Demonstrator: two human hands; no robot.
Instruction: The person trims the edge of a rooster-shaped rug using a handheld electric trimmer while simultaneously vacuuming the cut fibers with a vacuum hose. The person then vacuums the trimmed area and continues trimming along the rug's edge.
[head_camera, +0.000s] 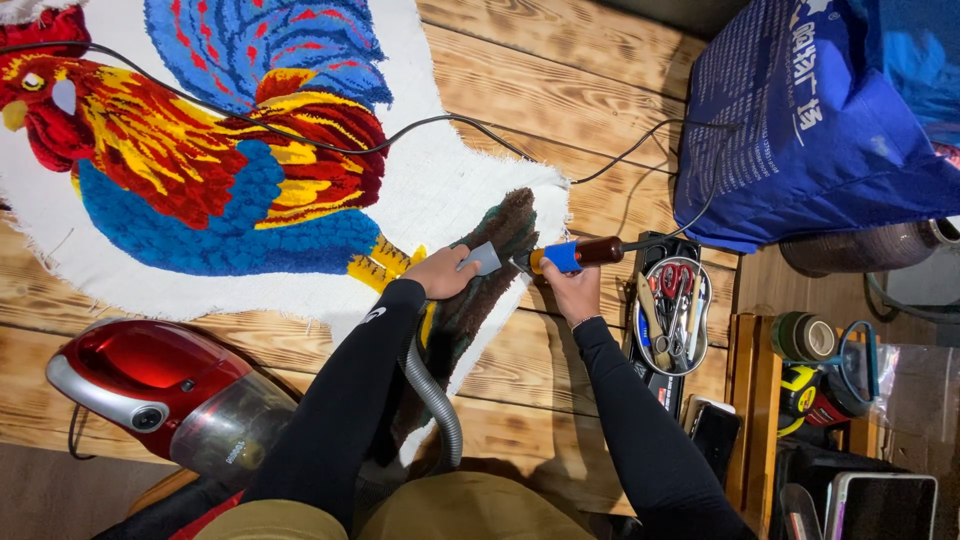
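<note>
1. The left hand is wrapped around the grey nozzle of a vacuum hose, fingers pressed together on it, and holds its mouth on the dark brown tufted patch at the lower edge of the rooster rug.
2. The right hand is closed around the handle of a corded trimming tool with a yellow, blue and brown body; its working tip points left and sits just beside the nozzle, over the same brown patch.
3. The tip is small and partly hidden, so whether it touches the pile I cannot tell.
4. The step in hand looks like trimming the brown pile at the rug's corner while the nozzle draws off the loose fibre.
5. The next move seems to call for keeping tool and nozzle close together and working them along the brown strip, with the black power cord, which lies across the rug, kept away from the tip.
6. The red canister vacuum stands on the wooden floor near the left arm; a tray of scissors lies just right of the right hand, and a blue bag sits beyond it.
</note>
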